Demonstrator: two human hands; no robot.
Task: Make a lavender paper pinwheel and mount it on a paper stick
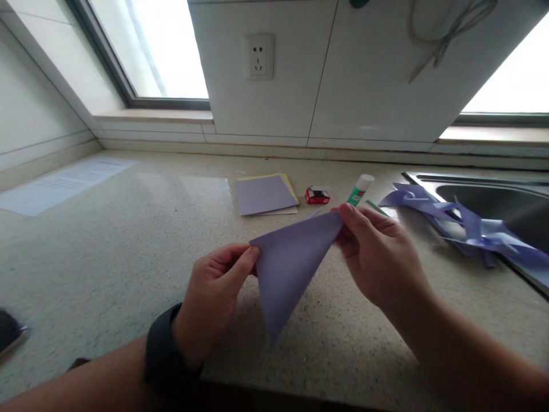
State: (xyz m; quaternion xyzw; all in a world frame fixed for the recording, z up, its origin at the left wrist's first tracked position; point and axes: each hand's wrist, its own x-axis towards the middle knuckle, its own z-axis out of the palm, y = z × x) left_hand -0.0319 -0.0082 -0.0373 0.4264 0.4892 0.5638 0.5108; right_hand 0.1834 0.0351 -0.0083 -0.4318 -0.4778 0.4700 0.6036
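A purple sheet of paper (295,263), showing as a triangle, is held up over the speckled countertop (163,252). My left hand (218,292) pinches its upper left corner between thumb and fingers. At the upper right corner, my right hand (377,252) pinches the sheet the same way. The third corner points down toward the counter's front edge. Just beyond my right hand lies a glue stick (359,190) with a white cap and green label, partly covered by the fingers. A small red and black box (317,195) sits left of it.
A stack of purple and yellow paper (266,194) lies farther back. Purple folded paper pieces (476,226) rest at the right beside the metal sink (506,200). A printed sheet (64,183) is at the far left, and a dark object (9,331) stands at the left edge.
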